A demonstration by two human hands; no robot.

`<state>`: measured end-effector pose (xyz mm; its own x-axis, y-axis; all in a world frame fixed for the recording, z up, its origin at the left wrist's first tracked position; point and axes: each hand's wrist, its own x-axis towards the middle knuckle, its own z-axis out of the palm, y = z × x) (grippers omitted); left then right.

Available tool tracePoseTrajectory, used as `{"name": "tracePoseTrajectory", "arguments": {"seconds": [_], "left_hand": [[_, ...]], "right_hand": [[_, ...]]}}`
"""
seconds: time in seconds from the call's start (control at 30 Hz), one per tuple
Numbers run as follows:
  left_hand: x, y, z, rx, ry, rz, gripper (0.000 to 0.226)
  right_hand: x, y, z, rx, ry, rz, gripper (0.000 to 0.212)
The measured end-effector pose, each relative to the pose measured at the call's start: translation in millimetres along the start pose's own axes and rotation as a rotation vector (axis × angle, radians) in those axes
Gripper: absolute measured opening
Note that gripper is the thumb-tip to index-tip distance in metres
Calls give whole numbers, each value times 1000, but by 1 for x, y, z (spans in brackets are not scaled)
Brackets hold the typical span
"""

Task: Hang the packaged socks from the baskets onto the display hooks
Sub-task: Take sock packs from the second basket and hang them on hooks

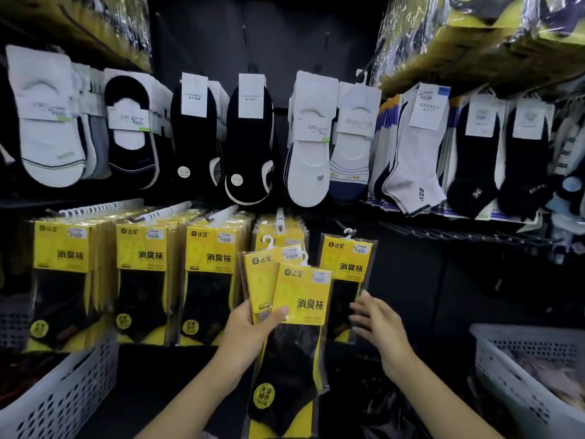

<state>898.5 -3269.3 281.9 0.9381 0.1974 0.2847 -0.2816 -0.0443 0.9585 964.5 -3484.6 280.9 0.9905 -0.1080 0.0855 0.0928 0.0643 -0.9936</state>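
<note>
Nearest, the left hand (253, 324) grips two yellow-and-black packaged socks fanned together. Its thumb lies across the front sock pack (300, 299), and the second sock pack (259, 280) stands behind and just above the fingers. Beside it, the right hand (376, 318) is spread wide and holds nothing. Its fingertips are at the lower edge of a single hanging sock pack (348, 264), though contact cannot be told. Directly above the left hand, a display hook (280, 218) carries a few packs. Further left hang the fully stocked packs (139, 264). A white perforated left basket (63, 391) and right basket (506, 375) sit well outside each forearm.
</note>
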Motion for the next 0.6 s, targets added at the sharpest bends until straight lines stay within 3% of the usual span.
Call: {"name": "tracePoseTrajectory", "arguments": {"seconds": [0.13, 0.33, 0.47, 0.6], "left_hand": [[-4, -4, 15, -85, 2, 5, 34], [-7, -3, 20, -116, -71, 10, 40], [-4, -1, 14, -148, -13, -19, 14], [-2, 3, 10, -160, 4, 9, 12]], "right_hand": [[-41, -3, 15, -4, -289, -108, 28], [-47, 1, 17, 42, -173, -179, 19], [-41, -6, 8, 28, -179, -181, 19], [-42, -8, 4, 8, -272, -251, 24]]}}
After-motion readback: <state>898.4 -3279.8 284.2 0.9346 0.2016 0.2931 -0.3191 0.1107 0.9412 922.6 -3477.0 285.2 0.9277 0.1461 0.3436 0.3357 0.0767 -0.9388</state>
